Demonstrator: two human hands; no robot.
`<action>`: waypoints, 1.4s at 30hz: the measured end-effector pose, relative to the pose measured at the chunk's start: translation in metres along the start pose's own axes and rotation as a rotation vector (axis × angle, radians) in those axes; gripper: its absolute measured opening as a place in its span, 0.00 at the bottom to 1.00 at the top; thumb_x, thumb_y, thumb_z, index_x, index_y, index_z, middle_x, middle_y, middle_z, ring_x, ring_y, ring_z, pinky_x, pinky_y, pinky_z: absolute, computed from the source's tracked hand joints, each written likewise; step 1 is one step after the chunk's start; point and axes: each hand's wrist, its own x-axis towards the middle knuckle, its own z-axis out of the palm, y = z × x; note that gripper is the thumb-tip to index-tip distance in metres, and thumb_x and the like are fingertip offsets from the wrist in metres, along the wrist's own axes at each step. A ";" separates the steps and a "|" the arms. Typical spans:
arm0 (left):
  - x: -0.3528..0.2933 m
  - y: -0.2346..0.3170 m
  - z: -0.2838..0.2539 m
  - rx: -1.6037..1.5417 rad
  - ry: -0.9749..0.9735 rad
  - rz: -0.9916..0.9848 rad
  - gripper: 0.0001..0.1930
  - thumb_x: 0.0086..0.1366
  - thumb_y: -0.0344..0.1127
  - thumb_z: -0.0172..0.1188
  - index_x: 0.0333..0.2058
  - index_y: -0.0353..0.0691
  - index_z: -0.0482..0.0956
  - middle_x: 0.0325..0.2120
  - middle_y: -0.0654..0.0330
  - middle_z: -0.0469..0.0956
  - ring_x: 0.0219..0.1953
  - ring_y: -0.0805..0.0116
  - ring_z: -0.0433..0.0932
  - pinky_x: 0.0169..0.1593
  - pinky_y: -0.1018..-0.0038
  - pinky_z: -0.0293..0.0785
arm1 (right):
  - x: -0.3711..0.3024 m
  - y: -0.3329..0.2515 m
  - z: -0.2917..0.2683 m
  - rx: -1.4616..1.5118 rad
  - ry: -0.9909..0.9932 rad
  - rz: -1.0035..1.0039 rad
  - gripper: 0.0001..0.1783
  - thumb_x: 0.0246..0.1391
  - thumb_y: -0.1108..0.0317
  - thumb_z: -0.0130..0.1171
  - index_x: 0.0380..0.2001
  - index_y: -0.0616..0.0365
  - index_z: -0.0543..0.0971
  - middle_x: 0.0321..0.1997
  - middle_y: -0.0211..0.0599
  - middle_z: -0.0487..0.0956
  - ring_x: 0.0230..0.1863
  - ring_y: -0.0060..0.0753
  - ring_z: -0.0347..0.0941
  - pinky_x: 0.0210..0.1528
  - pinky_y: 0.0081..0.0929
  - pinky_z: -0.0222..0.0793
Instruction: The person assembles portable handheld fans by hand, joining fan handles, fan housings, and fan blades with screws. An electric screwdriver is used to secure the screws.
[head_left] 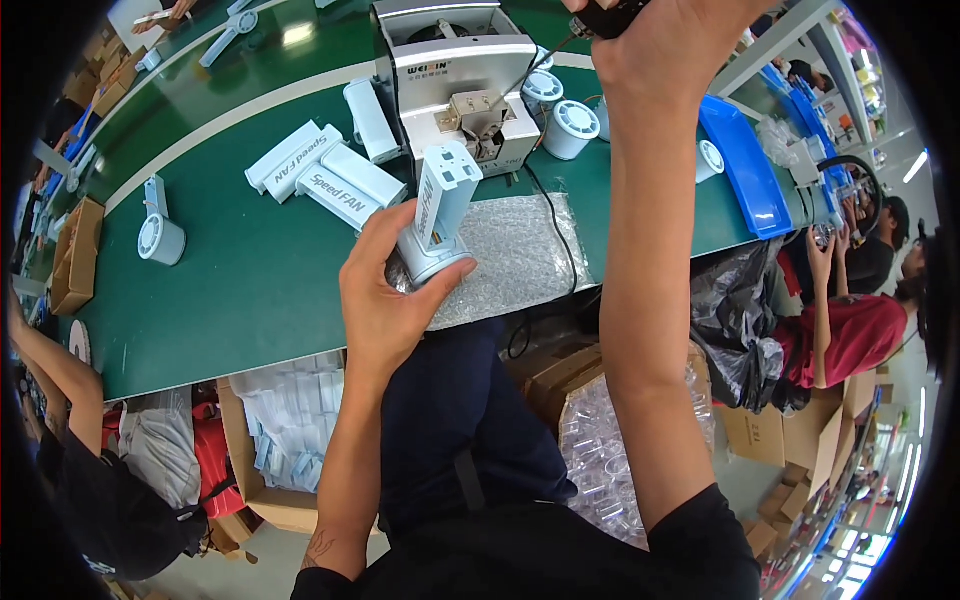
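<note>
Fan body [458, 205], pale blue, stood upright in the left hand [385, 305], whose fingers and thumb wrapped its round base, just inside the front edge of the green bench [230, 320], over a bubble-wrap sheet [520, 240]. One side of its handle gaped, with small coloured bits showing low inside, so it looked partly assembled, with closing or fastening apparently left to do. The right hand [655, 50] was clenched around a dark tool [612, 18], cut off by the upper edge of the view. Its thin shaft slanted to the front of a silver-and-black machine [425, 90], well apart from the fan body; whether the tip carried a screw was too small to tell.

Farther out, three pale-blue handles [300, 160] lay left of the machine, and round fan heads [571, 130] stood to its right. Whether these were finished I could not tell. Another small fan [162, 238] stood toward the bench's left end; a blue tray [750, 175] lay by its right end. Below the front edge, a carton [240, 435] held many pale parts, so more work seemed to remain.
</note>
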 end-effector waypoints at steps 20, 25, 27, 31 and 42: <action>-0.002 -0.001 0.001 -0.009 0.005 -0.039 0.31 0.49 0.29 0.82 0.52 0.29 0.80 0.45 0.52 0.82 0.46 0.62 0.81 0.51 0.69 0.76 | -0.033 -0.009 0.011 0.003 0.054 0.325 0.42 0.56 0.16 0.47 0.22 0.48 0.66 0.11 0.21 0.64 0.09 0.16 0.61 0.09 0.17 0.59; -0.002 -0.002 -0.001 0.017 0.022 0.009 0.32 0.48 0.29 0.82 0.52 0.29 0.80 0.46 0.51 0.82 0.47 0.60 0.81 0.53 0.68 0.76 | -0.057 -0.059 0.062 0.565 0.267 0.413 0.47 0.56 0.13 0.38 0.22 0.52 0.67 0.07 0.26 0.62 0.04 0.19 0.58 0.04 0.21 0.58; -0.001 -0.001 0.002 0.009 0.014 0.002 0.32 0.48 0.29 0.82 0.52 0.29 0.80 0.46 0.51 0.82 0.47 0.60 0.81 0.53 0.68 0.76 | -0.059 -0.059 0.064 0.539 0.249 0.402 0.47 0.56 0.13 0.38 0.23 0.53 0.67 0.07 0.26 0.63 0.04 0.20 0.58 0.05 0.21 0.58; -0.002 -0.003 0.001 -0.001 0.001 -0.017 0.32 0.48 0.30 0.82 0.53 0.29 0.80 0.47 0.50 0.82 0.47 0.59 0.82 0.53 0.68 0.76 | -0.057 -0.046 0.067 0.511 0.199 0.394 0.47 0.57 0.13 0.38 0.23 0.53 0.68 0.08 0.27 0.63 0.05 0.20 0.58 0.06 0.21 0.58; -0.002 -0.002 0.002 0.028 0.014 0.015 0.33 0.48 0.30 0.83 0.53 0.30 0.80 0.48 0.49 0.82 0.48 0.58 0.82 0.54 0.67 0.77 | -0.066 -0.034 0.057 0.404 0.062 0.391 0.47 0.59 0.15 0.38 0.25 0.54 0.69 0.09 0.29 0.64 0.07 0.22 0.60 0.09 0.22 0.58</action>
